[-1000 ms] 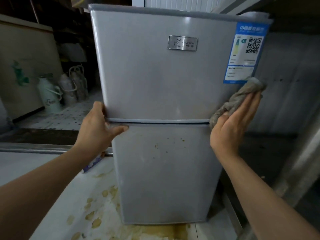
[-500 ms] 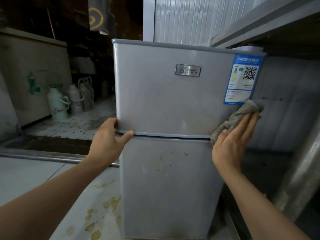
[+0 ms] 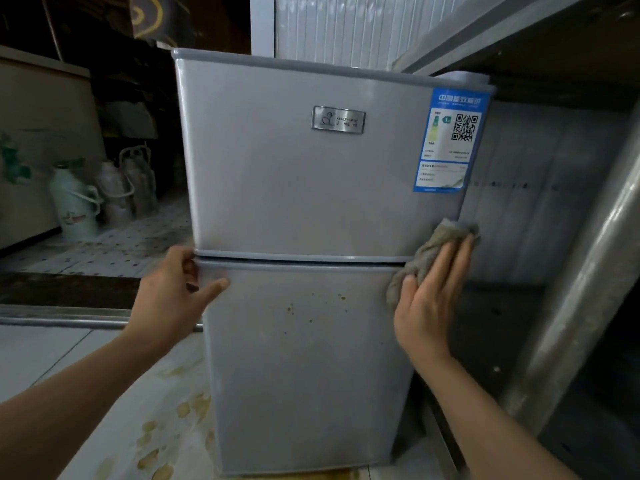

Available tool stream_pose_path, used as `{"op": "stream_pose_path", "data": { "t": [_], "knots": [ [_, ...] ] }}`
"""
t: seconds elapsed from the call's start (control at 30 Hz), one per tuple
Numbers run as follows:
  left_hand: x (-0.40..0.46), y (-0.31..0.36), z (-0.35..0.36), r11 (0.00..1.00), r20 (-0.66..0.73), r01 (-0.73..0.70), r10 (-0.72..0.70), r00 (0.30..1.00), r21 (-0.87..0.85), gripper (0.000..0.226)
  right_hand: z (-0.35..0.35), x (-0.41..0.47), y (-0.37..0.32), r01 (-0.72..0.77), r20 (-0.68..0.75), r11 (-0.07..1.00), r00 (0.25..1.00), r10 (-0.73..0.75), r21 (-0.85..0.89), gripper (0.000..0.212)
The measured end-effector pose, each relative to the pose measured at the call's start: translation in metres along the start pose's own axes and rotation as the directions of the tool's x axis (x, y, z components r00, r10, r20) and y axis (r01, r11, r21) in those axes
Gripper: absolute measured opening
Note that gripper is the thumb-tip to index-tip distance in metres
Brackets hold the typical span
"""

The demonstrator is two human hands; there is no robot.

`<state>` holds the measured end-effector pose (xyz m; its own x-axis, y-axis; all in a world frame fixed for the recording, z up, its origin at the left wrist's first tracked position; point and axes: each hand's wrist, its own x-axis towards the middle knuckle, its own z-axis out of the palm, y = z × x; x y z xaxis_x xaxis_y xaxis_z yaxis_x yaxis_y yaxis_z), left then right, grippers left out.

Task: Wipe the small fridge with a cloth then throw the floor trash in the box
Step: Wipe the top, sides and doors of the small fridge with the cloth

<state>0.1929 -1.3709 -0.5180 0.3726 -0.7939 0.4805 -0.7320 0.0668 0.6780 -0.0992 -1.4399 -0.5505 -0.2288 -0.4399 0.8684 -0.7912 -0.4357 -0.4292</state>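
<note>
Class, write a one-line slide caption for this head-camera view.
Right hand presses a crumpled grey cloth flat against the small silver two-door fridge; left hand steadies its edge.

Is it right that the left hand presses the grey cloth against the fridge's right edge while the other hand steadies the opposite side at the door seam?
Not quite: the head view shows the right hand pressing the grey cloth flat against the small fridge at its right edge. The left hand is the one that steadies the opposite side at the door seam.

My right hand (image 3: pixel 427 306) has slid the cloth (image 3: pixel 429 251) down from just under the fridge's (image 3: pixel 301 202) blue label (image 3: pixel 450 140) to its door seam, and my view of the fridge has dropped lower.
</note>
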Motion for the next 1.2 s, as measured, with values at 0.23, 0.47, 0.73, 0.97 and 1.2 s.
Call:
{"op": "stream_pose_path", "data": {
  "t": [0.23,0.47,0.73,0.97,1.2],
  "knots": [
    [0.009,-0.007,-0.001,1.000,0.019,-0.016,0.016,1.000,0.000,0.041,0.022,0.000,-0.028,-0.032,-0.160,0.999,0.987,0.036,0.028,0.056],
    [0.006,-0.006,0.002,0.998,-0.031,-0.057,0.056,0.998,-0.024,0.040,0.057,-0.036,-0.095,0.091,-0.074,0.996,0.993,-0.089,0.025,0.054],
    [0.010,-0.008,-0.001,0.994,0.053,0.015,-0.009,0.999,-0.108,0.041,0.037,-0.027,-0.058,0.436,0.080,0.896,0.899,-0.430,-0.084,0.049],
    [0.008,-0.009,0.003,0.996,-0.011,-0.014,0.013,1.000,-0.089,0.040,0.028,-0.016,-0.041,0.061,-0.068,0.998,0.996,-0.063,-0.030,0.058],
    [0.006,-0.007,0.001,0.990,-0.010,-0.016,0.015,1.000,-0.139,0.040,0.059,-0.044,-0.096,0.277,0.033,0.958,0.961,-0.276,-0.071,0.055]
  ]
}}
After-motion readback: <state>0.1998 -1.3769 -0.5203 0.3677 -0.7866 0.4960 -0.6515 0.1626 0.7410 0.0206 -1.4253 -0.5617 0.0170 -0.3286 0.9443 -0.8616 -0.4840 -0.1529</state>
